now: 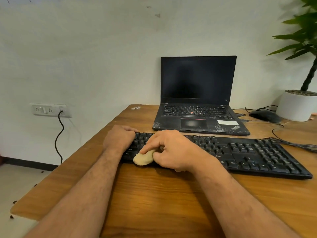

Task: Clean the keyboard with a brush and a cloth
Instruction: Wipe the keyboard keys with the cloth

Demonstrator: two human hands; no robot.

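A black keyboard (248, 153) lies across the wooden table (154, 194), slanting from the left edge to the right. My right hand (171, 150) holds a bunched beige cloth (143, 158) and presses it with the index finger onto the keys at the keyboard's lower left. My left hand (120, 137) grips the keyboard's left end, fingers curled over its far edge. No brush is in view.
An open black laptop (197, 103) with a dark screen stands just behind the keyboard. A black mouse (265, 115) and cables lie at the right, beside a white plant pot (296, 107). The table's left edge drops off near a wall socket (49, 109).
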